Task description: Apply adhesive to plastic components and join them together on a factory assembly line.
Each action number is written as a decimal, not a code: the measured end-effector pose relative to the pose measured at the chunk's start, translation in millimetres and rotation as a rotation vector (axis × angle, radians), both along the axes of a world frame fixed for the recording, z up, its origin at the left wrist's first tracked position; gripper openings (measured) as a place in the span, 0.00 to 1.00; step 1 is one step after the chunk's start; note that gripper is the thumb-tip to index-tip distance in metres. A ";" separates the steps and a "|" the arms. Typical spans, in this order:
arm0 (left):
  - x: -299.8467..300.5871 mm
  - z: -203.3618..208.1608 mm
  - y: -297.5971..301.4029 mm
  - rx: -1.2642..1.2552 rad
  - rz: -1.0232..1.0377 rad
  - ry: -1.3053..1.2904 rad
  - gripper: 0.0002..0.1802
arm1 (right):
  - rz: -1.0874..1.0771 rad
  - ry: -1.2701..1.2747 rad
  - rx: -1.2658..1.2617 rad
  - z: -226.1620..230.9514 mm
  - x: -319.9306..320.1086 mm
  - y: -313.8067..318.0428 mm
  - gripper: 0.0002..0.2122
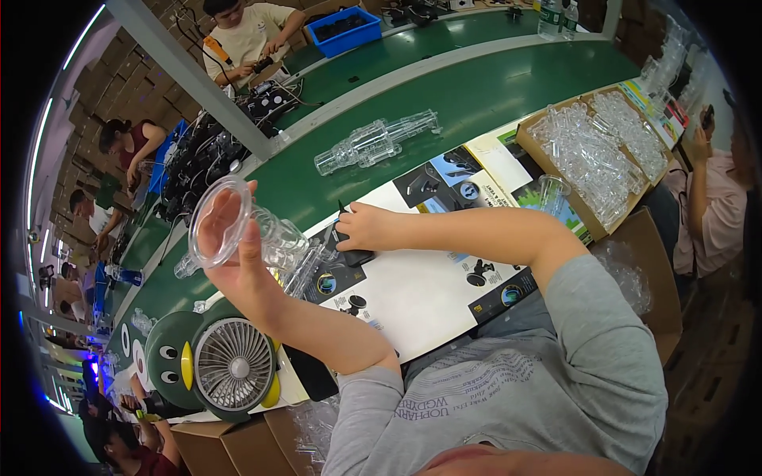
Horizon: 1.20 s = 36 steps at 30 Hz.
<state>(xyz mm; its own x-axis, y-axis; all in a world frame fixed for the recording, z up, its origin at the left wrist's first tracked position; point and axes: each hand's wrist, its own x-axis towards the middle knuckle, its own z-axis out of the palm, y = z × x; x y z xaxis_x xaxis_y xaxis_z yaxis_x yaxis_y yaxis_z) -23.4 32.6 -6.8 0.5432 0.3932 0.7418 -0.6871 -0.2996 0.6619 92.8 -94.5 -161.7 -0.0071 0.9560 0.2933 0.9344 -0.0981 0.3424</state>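
Observation:
My left hand (252, 258) is raised at the left and grips a clear plastic shell (219, 262) with a wide round rim; its fingers show through the plastic. My right hand (367, 228) reaches across, its fingers closed on a small black part (354, 258) whose exact kind is partly hidden. Between the hands, more clear moulded plastic shells (290, 244) lie close by. Under my right hand is a flat printed cardboard sheet (413, 309) with a white middle and dark pictures.
A green penguin-shaped fan (234, 365) stands at the near left. Nested clear shells (373, 143) lie on the green belt (476, 79). At the right, a cardboard box (575, 170) holds many clear pieces. A metal post (190, 75) rises at the left; co-workers sit around.

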 end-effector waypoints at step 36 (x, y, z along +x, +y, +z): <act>32.2 4.8 -63.6 0.300 0.061 0.196 0.27 | 0.279 1.450 1.736 159.8 -51.9 -123.0 0.21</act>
